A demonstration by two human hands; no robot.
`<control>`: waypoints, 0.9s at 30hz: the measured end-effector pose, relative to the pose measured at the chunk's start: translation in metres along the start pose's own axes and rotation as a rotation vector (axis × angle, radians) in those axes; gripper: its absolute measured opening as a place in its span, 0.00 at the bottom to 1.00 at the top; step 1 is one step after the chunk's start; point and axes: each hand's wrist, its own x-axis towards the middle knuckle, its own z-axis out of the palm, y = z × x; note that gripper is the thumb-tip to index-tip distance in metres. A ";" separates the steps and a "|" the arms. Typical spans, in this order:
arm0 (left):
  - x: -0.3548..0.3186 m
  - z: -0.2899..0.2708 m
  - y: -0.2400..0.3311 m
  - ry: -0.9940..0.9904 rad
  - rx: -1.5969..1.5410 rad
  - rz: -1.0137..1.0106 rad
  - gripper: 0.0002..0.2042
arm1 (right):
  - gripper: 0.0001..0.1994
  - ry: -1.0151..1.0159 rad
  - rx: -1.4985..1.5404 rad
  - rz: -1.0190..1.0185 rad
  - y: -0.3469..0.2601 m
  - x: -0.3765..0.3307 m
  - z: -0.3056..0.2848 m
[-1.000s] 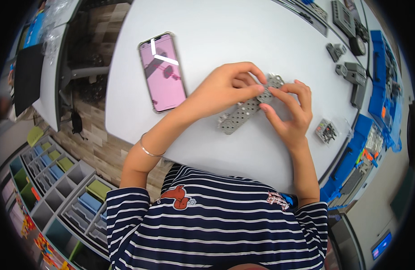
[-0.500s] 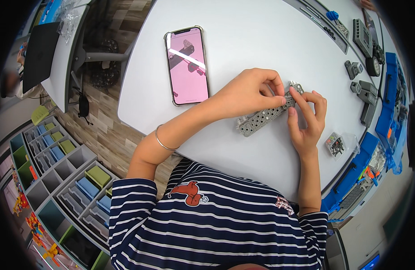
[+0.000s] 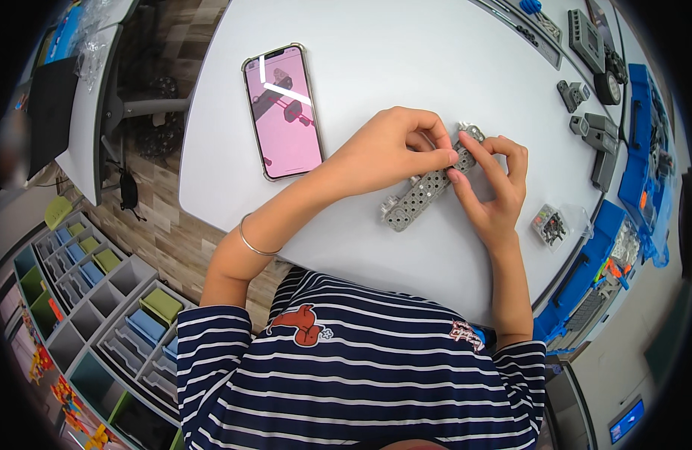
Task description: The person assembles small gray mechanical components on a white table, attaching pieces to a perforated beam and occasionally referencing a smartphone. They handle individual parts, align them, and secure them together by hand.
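A grey perforated building-set beam [image 3: 415, 202] slants across the white table in front of me, with small clear or pale parts on its side and far end. Over its upper half, my left hand [image 3: 394, 150] is closed in a pinch, thumb and index fingertips together at the beam's surface; whatever is between them is too small to make out. My right hand [image 3: 496, 187] grips the beam from the right, index finger and thumb against it, the other fingers curled. A phone [image 3: 286, 120] lies left of my left hand, its pink screen showing a picture of grey parts.
On the right stand a small clear box of tiny parts [image 3: 550, 226], grey blocks [image 3: 602, 142], a grey controller brick [image 3: 586, 41] with a black wheel [image 3: 607, 88], and blue bins [image 3: 586, 266]. Storage trays [image 3: 128, 300] sit low on the left. The table [image 3: 376, 60] curves at its left edge.
The whole view has shifted slightly, so the table, phone and beam appear further left. Both hands stay at the same part of the beam, with little visible finger movement.
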 end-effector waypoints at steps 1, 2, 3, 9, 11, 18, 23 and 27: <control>0.000 -0.001 0.000 -0.007 -0.014 -0.016 0.11 | 0.27 0.004 0.002 0.009 0.000 0.000 0.000; 0.000 -0.001 0.000 -0.015 -0.029 -0.031 0.11 | 0.27 0.007 0.009 -0.001 0.000 0.000 0.001; 0.000 -0.002 0.000 -0.023 -0.049 -0.030 0.12 | 0.27 0.011 0.013 -0.012 0.001 0.000 0.001; 0.004 -0.002 -0.006 -0.005 -0.134 -0.020 0.11 | 0.26 -0.014 -0.020 -0.074 0.004 0.001 -0.001; 0.004 -0.002 -0.007 -0.025 -0.138 -0.017 0.11 | 0.26 -0.030 -0.033 -0.075 0.003 0.002 -0.001; 0.004 -0.002 -0.008 -0.031 -0.116 -0.024 0.11 | 0.26 -0.044 -0.083 -0.103 0.001 0.002 0.002; 0.004 -0.001 -0.007 -0.017 -0.141 -0.033 0.12 | 0.26 -0.039 -0.082 -0.107 0.001 0.001 0.002; 0.003 0.000 -0.006 -0.025 -0.118 -0.002 0.13 | 0.26 -0.048 -0.074 -0.094 0.000 0.001 0.001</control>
